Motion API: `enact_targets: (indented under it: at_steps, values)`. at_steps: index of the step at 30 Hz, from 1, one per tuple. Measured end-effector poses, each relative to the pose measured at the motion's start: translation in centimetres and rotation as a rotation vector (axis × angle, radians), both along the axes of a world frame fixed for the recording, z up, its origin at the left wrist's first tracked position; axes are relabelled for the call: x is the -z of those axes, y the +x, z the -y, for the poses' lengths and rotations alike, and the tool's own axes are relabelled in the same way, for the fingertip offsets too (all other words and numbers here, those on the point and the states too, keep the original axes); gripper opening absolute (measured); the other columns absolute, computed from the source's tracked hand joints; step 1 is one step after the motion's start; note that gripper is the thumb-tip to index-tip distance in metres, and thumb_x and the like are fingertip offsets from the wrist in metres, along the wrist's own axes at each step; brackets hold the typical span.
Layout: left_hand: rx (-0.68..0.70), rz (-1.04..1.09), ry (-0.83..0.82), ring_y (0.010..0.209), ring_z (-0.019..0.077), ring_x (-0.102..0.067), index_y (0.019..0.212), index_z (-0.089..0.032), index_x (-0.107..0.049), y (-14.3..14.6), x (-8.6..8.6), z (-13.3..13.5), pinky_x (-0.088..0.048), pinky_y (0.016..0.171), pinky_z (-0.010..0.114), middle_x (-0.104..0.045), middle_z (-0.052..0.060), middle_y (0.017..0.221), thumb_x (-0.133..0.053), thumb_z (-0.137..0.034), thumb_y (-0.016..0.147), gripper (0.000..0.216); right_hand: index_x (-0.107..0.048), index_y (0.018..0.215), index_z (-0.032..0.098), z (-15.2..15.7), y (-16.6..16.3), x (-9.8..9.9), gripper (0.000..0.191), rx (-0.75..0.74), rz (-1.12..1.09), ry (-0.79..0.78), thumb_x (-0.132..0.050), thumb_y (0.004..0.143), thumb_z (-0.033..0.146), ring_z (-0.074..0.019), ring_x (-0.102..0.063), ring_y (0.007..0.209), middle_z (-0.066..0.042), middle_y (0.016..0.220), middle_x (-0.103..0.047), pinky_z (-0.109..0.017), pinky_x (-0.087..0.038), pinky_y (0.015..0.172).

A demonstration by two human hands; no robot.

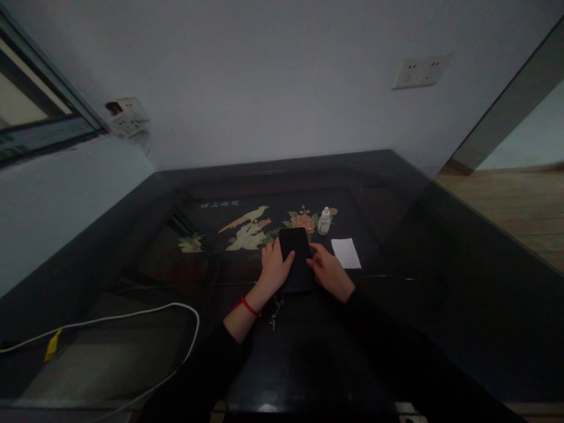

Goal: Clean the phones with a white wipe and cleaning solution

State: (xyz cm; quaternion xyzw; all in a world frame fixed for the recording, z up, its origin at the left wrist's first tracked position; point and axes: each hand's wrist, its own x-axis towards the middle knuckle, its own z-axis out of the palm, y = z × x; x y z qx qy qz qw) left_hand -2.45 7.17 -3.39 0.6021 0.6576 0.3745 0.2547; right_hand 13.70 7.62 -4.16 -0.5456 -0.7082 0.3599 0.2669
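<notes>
A black smartphone (pixel 296 273) with a dark face is held just over the table, its long side pointing away from me. My left hand (pixel 275 264) grips its left edge, the thumb lying over the front. At the right edge, my right hand (pixel 326 267) pinches the phone between thumb and fingers. From the phone's lower left corner hangs a silvery chain strap (pixel 276 310). Beyond my right hand lies a white paper or cloth square (pixel 346 253), and behind that stands a small clear bottle (pixel 325 221) with a white cap.
The glossy dark table (pixel 396 329) bears a bird-and-flower picture (pixel 247 235). A white cable (pixel 132 315) with a yellow tag (pixel 53 345) curves across its left side. Wall sockets (pixel 422 72) sit above at the right, with more sockets (pixel 127 117) by the window.
</notes>
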Motion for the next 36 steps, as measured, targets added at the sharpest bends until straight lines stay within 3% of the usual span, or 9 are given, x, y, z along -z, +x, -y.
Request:
enact_targets:
  at_steps: [3, 6, 10, 15, 18, 21, 25, 28, 36]
  values:
    - [-0.020, -0.209, -0.033, 0.117, 0.0349, -0.045, 0.131, -0.005, -0.048, -0.1, 0.3, -0.4, -0.033, 0.101, 0.050, -0.054, 0.022, 0.121, -0.053, -0.032, 0.084, 0.055, -0.054, 0.121, 0.016, -0.5, -0.1, -0.1, 0.032, 0.006, 0.086, 0.012, -0.056, 0.094, 0.033, -0.0174, -0.064, 0.089, -0.006, 0.108, -0.063, -0.037, -0.055, 0.077]
    - [-0.010, -0.381, -0.054, 0.112, 0.0346, -0.048, 0.128, -0.004, -0.050, 0.0, 0.4, -0.6, -0.037, 0.096, 0.048, -0.056, 0.022, 0.116, -0.050, -0.037, 0.087, 0.052, -0.055, 0.121, 0.016, -1.0, -0.2, -0.3, 0.033, 0.005, 0.170, 0.015, -0.057, 0.093, 0.035, -0.0206, -0.062, 0.100, -0.008, 0.119, -0.059, -0.042, -0.054, 0.084]
    - [-0.003, -0.538, -0.054, 0.112, 0.0330, -0.049, 0.132, -0.006, -0.048, 0.2, 0.3, -0.8, -0.040, 0.094, 0.044, -0.058, 0.020, 0.117, -0.044, -0.041, 0.091, 0.054, -0.055, 0.121, 0.017, -1.4, -0.8, -0.6, 0.034, 0.007, 0.274, 0.024, -0.058, 0.093, 0.035, -0.0212, -0.061, 0.101, -0.009, 0.120, -0.059, -0.042, -0.054, 0.085]
    - [-0.023, -0.635, -0.046, 0.114, 0.0344, -0.050, 0.142, 0.001, -0.034, 0.5, 0.1, -0.7, -0.040, 0.094, 0.044, -0.057, 0.023, 0.120, -0.038, -0.042, 0.094, 0.065, -0.055, 0.121, 0.016, -1.8, -0.7, -1.7, 0.034, 0.024, 0.373, 0.058, -0.058, 0.093, 0.035, -0.0208, -0.062, 0.101, -0.008, 0.120, -0.059, -0.042, -0.054, 0.084]
    - [-0.008, -0.656, -0.049, 0.113, 0.0325, -0.053, 0.145, -0.001, -0.029, 0.1, -0.3, -0.5, -0.042, 0.092, 0.041, -0.059, 0.022, 0.121, -0.034, -0.046, 0.095, 0.067, -0.054, 0.122, 0.018, -2.1, 1.7, -2.8, 0.033, 0.076, 0.437, 0.104, -0.056, 0.094, 0.034, -0.0200, -0.062, 0.099, -0.008, 0.118, -0.060, -0.041, -0.054, 0.084]
    - [0.050, -0.672, -0.055, 0.113, 0.0293, -0.056, 0.145, -0.006, -0.031, -0.8, -0.7, -0.1, -0.043, 0.092, 0.038, -0.061, 0.020, 0.121, -0.035, -0.045, 0.095, 0.064, -0.053, 0.128, 0.019, -2.4, 5.2, -3.5, 0.033, 0.189, 0.537, 0.141, -0.047, 0.096, 0.028, -0.0251, -0.063, 0.100, -0.012, 0.118, -0.061, -0.039, -0.051, 0.081]
    - [0.075, -0.689, -0.100, 0.096, 0.0270, -0.066, 0.145, -0.008, -0.034, -1.8, -1.0, 0.4, -0.048, 0.081, 0.035, -0.069, 0.018, 0.104, -0.038, -0.041, 0.095, 0.060, -0.056, 0.124, 0.019, -2.4, 7.5, -3.0, 0.035, 0.209, 0.652, 0.154, -0.055, 0.092, 0.032, -0.0270, -0.065, 0.094, -0.014, 0.114, -0.061, -0.034, -0.047, 0.072]
    - [0.087, -0.697, -0.120, 0.088, 0.0250, -0.068, 0.145, -0.009, -0.034, -1.7, -1.1, 0.6, -0.049, 0.078, 0.034, -0.071, 0.016, 0.098, -0.037, -0.039, 0.096, 0.057, -0.059, 0.119, 0.019, -2.1, 6.4, -2.1, 0.030, 0.151, 0.691, 0.198, -0.053, 0.092, 0.032, -0.0255, -0.065, 0.091, -0.014, 0.108, -0.062, -0.033, -0.044, 0.071]
    - [0.096, -0.725, -0.109, 0.094, 0.0243, -0.068, 0.144, -0.009, -0.036, -0.8, -0.8, 0.4, -0.049, 0.082, 0.034, -0.070, 0.017, 0.105, -0.034, -0.033, 0.097, 0.052, -0.061, 0.113, 0.020, -1.6, 3.2, -1.3, 0.025, 0.091, 0.617, 0.351, -0.056, 0.091, 0.029, -0.0254, -0.062, 0.092, -0.011, 0.103, -0.063, -0.035, -0.042, 0.077]
